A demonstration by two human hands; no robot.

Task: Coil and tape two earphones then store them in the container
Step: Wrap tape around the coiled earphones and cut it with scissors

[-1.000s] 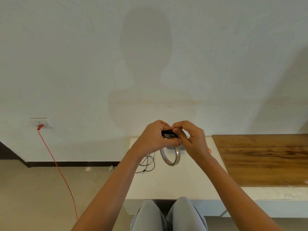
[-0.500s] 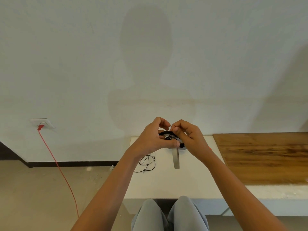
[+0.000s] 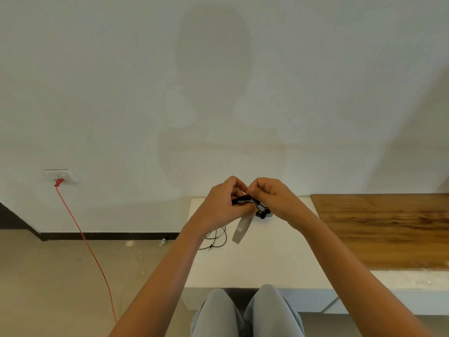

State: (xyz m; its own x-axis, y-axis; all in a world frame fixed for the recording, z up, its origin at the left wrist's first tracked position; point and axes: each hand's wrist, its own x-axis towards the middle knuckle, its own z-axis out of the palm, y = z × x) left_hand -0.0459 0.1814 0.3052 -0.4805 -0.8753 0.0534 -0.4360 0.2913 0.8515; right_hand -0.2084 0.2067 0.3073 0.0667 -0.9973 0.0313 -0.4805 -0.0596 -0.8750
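Earphones, the first of the two, sit as a small black coiled bundle [image 3: 244,200] pinched between both hands above the far edge of the white table [image 3: 262,259]. The left hand [image 3: 222,206] has its fingers closed around the bundle from the left; the right hand [image 3: 272,199] has its fingertips closed on the bundle's top, seemingly pressing a strip of tape across it. The earbuds [image 3: 263,214] dangle just below the bundle, to its right. The tape roll [image 3: 240,229] hangs below the bundle, seemingly still joined by its strip, above the table. The second earphone [image 3: 216,237] lies loose and uncoiled on the table, below and left of the bundle. No container can be made out; a small shape behind the earbuds is too hidden to name.

The step in hand looks like wrapping tape round the coil. To do it well, the left hand should keep the loops squeezed flat so none springs free, while the right smooths the tape fully round until it overlaps itself. The dangling earbuds are best tucked close before the tape is torn from the roll.
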